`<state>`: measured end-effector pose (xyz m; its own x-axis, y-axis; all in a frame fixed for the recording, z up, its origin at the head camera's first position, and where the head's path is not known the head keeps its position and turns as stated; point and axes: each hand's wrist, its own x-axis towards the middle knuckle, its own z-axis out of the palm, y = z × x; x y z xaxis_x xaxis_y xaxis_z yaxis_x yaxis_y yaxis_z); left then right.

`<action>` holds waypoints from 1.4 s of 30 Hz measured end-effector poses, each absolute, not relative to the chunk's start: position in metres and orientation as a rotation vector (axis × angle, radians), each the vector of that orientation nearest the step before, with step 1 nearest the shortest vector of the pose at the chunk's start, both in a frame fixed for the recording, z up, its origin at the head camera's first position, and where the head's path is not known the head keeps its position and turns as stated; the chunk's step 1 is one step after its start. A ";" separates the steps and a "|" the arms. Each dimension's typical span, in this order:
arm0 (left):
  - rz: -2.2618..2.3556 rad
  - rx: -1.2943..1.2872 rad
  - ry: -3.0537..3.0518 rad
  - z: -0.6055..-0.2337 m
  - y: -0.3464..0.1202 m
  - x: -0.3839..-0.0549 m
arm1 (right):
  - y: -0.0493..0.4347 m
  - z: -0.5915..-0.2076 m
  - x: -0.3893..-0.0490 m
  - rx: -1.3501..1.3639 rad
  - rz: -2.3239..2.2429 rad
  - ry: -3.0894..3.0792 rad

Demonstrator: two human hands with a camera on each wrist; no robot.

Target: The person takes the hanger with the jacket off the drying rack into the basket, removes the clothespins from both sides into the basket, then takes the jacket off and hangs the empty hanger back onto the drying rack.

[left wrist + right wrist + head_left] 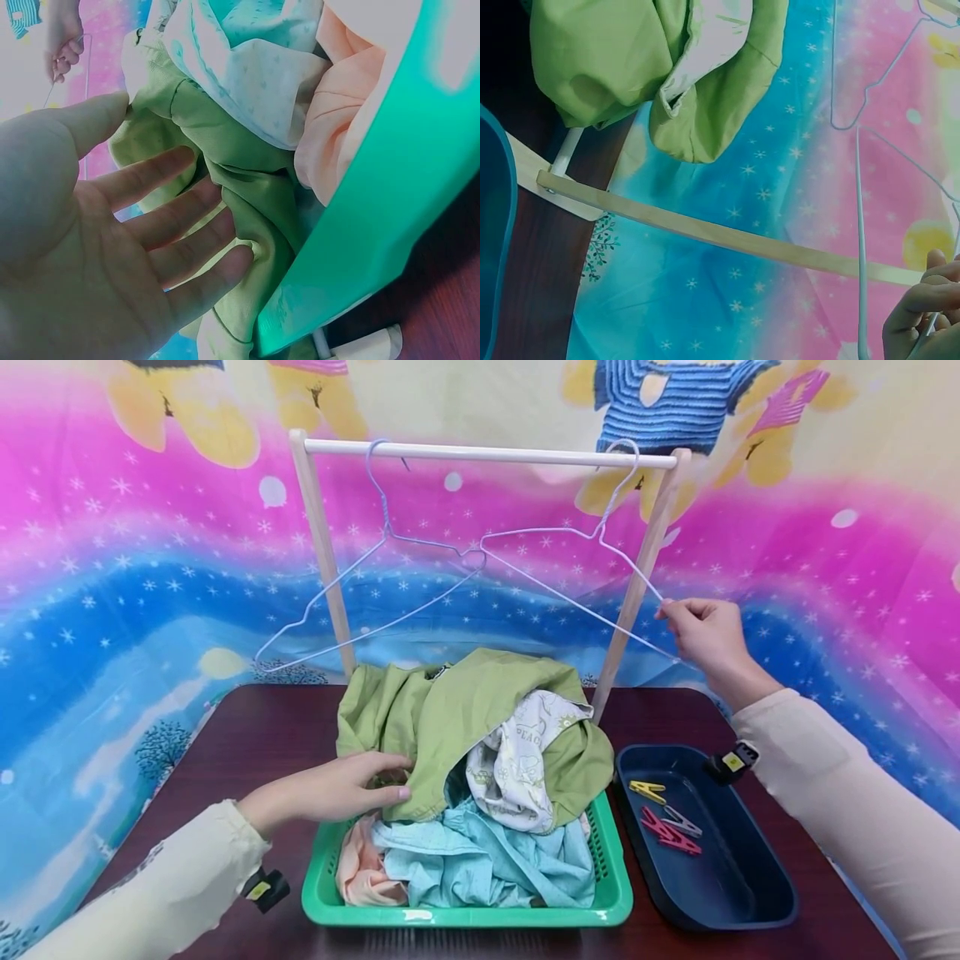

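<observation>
My right hand (708,639) pinches the right side of a white wire hanger (562,589), whose hook sits over the rack's rail near its right end. Beside it a second wire hanger (386,539) hangs from the left part of the rail. My left hand (337,785) lies at the left edge of a green garment (450,718) with a white printed lining (517,760). In the left wrist view the fingers of that hand (172,240) are extended and spread against the green cloth. The green garment is heaped over other clothes in a green basket (465,917).
A light-blue garment (495,852) and a peach one (367,868) fill the basket's front. To its right, a dark blue tray (757,860) holds several clothespins (663,827). The wooden rack (322,543) stands behind the basket on the dark table (240,735).
</observation>
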<state>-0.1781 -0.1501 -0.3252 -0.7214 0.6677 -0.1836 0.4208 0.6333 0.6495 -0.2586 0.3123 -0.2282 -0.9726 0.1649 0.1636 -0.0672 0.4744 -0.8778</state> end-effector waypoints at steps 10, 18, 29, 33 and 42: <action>0.816 0.826 2.443 -0.321 -0.149 -0.178 | 0.312 -0.238 -0.260 -0.019 1.483 -2.517; 0.826 0.819 2.441 -0.320 -0.149 -0.181 | 0.309 -0.239 -0.257 0.084 1.168 -2.591; 0.880 0.846 2.501 -0.312 -0.149 -0.188 | 0.306 -0.234 -0.249 0.079 1.030 -2.636; 0.898 0.835 2.539 -0.307 -0.149 -0.192 | 0.301 -0.233 -0.247 0.129 0.960 -2.489; 0.968 0.872 2.627 -0.300 -0.146 -0.206 | 0.277 -0.243 -0.240 0.517 0.857 -2.200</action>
